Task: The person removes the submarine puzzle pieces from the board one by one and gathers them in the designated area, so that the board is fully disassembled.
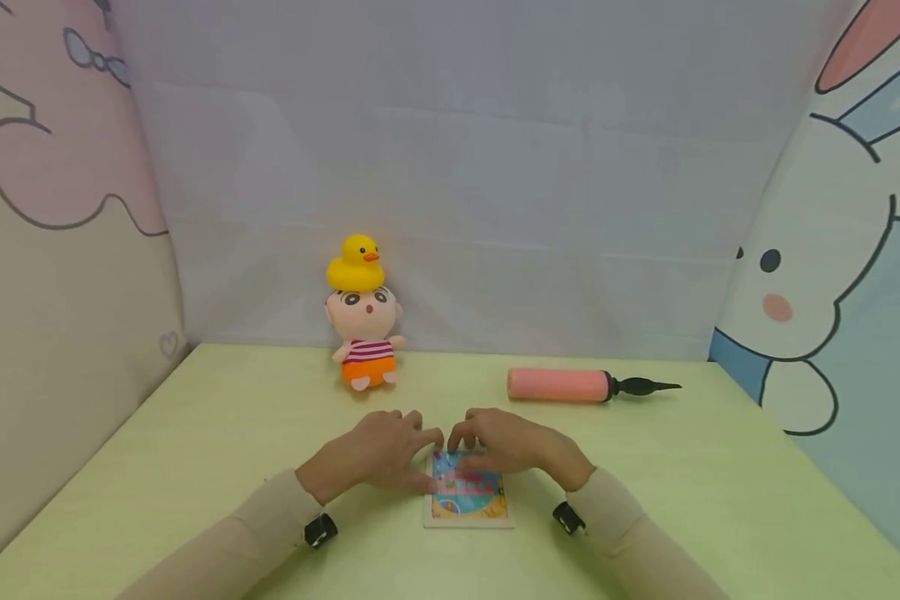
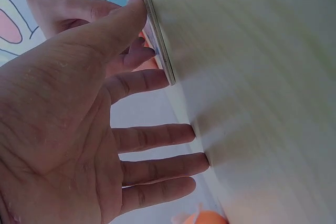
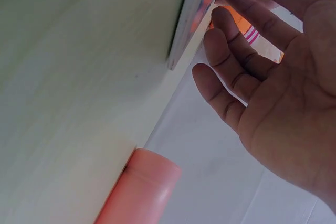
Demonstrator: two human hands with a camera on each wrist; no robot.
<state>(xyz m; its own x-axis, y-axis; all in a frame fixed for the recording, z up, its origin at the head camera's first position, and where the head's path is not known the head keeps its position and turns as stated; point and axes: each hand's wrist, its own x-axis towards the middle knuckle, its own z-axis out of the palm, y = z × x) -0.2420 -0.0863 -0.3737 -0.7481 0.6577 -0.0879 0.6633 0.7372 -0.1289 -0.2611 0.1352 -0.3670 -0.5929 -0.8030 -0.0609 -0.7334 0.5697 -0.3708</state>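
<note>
A small flat picture board (image 1: pixel 471 510) with a pale frame and a colourful blue, pink and orange print lies on the table. At its left side is my left hand (image 1: pixel 392 450), thumb and index finger touching the edge. In the left wrist view the other fingers (image 2: pixel 157 136) extend nearly straight past the board's corner. My right hand (image 1: pixel 506 442) hovers over the board's far right part, covering some of the print. Its fingers (image 3: pixel 218 48) are loosely bent in the right wrist view, with the index fingertip right at the picture surface.
A plush doll (image 1: pixel 367 333) in a striped top and orange shorts sits at the back left, a yellow rubber duck (image 1: pixel 356 267) on its head. A pink hand pump (image 1: pixel 562 385) with a black nozzle lies at the back right. Grey cloth (image 1: pixel 457 183) hangs behind the table.
</note>
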